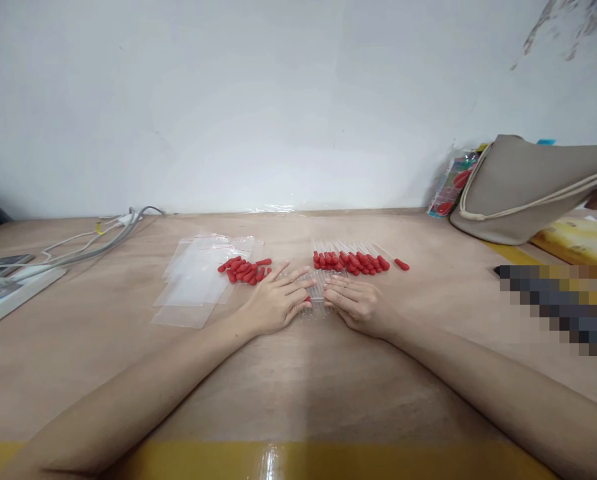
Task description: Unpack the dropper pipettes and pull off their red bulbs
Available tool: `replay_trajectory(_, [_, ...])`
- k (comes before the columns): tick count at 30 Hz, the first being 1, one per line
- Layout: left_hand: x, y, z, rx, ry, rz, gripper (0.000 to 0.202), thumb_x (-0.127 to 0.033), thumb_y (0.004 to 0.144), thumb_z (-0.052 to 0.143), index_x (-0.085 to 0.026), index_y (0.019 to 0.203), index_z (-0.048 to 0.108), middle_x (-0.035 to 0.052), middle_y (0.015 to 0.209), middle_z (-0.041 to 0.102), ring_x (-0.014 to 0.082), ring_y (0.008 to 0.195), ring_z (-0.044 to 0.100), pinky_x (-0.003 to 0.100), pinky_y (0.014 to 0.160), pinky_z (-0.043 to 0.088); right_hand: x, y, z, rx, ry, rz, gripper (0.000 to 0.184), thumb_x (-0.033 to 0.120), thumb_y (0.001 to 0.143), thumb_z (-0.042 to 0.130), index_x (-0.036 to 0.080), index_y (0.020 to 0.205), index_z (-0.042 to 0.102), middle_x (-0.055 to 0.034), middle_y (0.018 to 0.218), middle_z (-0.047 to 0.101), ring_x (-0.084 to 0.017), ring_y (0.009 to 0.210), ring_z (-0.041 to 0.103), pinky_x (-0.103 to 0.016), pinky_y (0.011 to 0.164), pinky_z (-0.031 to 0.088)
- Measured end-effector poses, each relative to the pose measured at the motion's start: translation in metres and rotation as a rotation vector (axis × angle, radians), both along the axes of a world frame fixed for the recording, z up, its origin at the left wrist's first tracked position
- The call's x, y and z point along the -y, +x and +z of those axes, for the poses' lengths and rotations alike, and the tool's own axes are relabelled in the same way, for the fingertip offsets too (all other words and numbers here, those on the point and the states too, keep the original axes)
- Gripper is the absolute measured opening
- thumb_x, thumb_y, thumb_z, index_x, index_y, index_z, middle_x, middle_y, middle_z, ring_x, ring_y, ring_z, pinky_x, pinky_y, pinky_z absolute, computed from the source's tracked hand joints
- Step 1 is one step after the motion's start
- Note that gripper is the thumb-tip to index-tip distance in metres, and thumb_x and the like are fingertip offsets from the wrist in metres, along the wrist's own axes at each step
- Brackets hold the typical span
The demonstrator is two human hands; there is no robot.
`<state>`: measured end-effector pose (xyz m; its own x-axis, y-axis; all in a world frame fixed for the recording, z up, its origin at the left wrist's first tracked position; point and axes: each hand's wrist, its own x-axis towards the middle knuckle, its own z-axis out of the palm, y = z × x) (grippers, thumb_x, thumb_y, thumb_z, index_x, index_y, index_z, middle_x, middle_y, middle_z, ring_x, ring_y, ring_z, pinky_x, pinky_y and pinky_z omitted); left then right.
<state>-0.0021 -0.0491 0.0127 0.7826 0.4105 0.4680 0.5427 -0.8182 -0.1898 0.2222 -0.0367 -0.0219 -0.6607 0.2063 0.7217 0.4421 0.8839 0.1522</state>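
My left hand (281,300) is closed, with a bit of a red rubber bulb (308,300) showing at its thumb and index fingertips. Facing it, my right hand (358,303) pinches the end of a thin clear tube (318,300), which spans the small gap toward the bulb. Whether tube and bulb touch is hidden by the fingers. Under and between both hands lie several loose clear tubes (318,283). A pile of loose red bulbs (243,270) sits just beyond my left hand. Behind my right hand is a row of droppers (353,261), clear tubes with red bulbs fitted.
Clear plastic zip bags (188,287) are spread at the left. Cables (103,240) and a white power strip (23,290) lie farther left. A grey drawstring bag (533,187) and a colourful packet (451,183) stand back right, near a blurred dark object (558,310).
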Motion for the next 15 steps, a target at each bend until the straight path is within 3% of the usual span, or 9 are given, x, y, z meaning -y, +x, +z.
replay_trajectory(5, [0.002,-0.018,-0.001,0.029,-0.006,0.065,0.022,-0.022,0.092,0.039,-0.017,0.088,0.060,0.0047,0.116,0.061,0.0212,0.120,0.046,0.045,0.105,0.027,0.001,0.013,0.003,-0.080,-0.016,-0.046,0.022,0.014,0.086,0.044,0.017,0.098,0.063,-0.0076,0.100,0.067,-0.018,0.100,0.060,-0.035,0.092,0.049])
replay_trajectory(9, [-0.002,-0.032,0.001,0.140,-0.037,0.185,0.022,-0.028,0.090,0.042,-0.017,0.090,0.061,0.0073,0.100,0.063,0.0212,0.098,0.056,0.037,0.084,0.044,0.000,0.019,0.006,-0.178,-0.111,-0.256,0.023,0.024,0.087,0.046,0.019,0.101,0.064,-0.0050,0.075,0.064,-0.016,0.074,0.059,-0.031,0.067,0.048])
replay_trajectory(12, [-0.011,-0.039,0.011,0.320,-0.121,0.344,0.027,-0.030,0.090,0.039,-0.016,0.093,0.062,0.0072,0.087,0.057,0.0174,0.081,0.056,0.031,0.073,0.047,-0.001,0.017,0.008,-0.138,-0.151,-0.415,0.028,0.028,0.088,0.044,0.018,0.103,0.065,-0.0033,0.063,0.056,-0.016,0.064,0.053,-0.031,0.061,0.039])
replay_trajectory(15, [-0.028,-0.057,0.026,0.497,-0.180,0.570,0.029,-0.025,0.086,0.037,-0.014,0.098,0.062,0.0074,0.083,0.054,0.0193,0.083,0.055,0.033,0.076,0.046,-0.002,0.015,0.009,-0.111,-0.220,-0.462,0.030,0.022,0.087,0.040,0.017,0.108,0.061,-0.0049,0.074,0.061,-0.017,0.071,0.055,-0.032,0.066,0.036])
